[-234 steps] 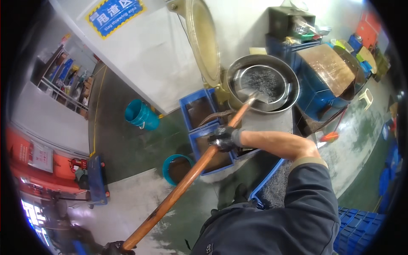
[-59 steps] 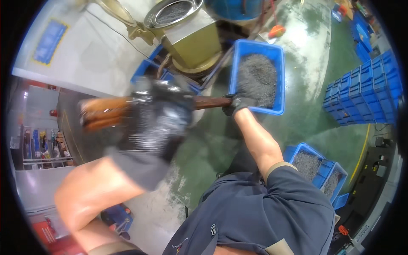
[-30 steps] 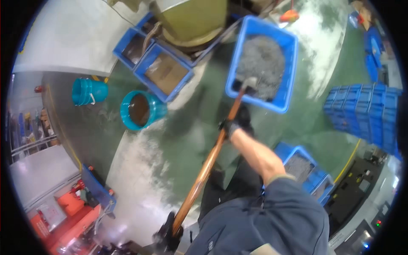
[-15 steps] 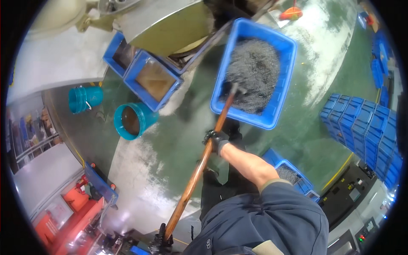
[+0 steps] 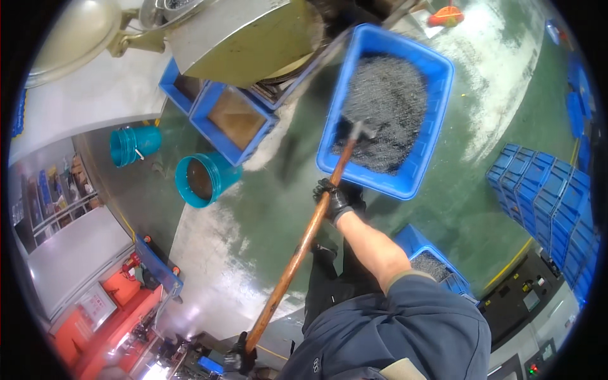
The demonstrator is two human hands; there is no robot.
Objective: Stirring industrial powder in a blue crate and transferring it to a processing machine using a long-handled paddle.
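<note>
A long-handled tool (image 5: 296,261) with a brown wooden shaft slants up from the lower left. Its metal head (image 5: 360,132) rests among small dark grey metal-looking pieces (image 5: 392,104) in a large blue bin (image 5: 437,130); whether it is a hoe or a rake I cannot tell. My right hand (image 5: 330,197), in a black glove, is wrapped round the shaft just outside the bin's near edge. My left hand (image 5: 239,358), also black-gloved, is closed about the shaft's lower end, partly in shadow.
A smaller blue bin (image 5: 405,239) with grey pieces stands by my right side. Two teal buckets (image 5: 223,174) and open blue boxes (image 5: 196,120) are to the left, beside a machine (image 5: 247,57). Stacked blue crates (image 5: 538,196) stand at right, a red cart (image 5: 120,329) at lower left.
My right hand and the tool have shifted slightly forward toward the bin. Both hands keep their grip. The whole view has also moved a little.
</note>
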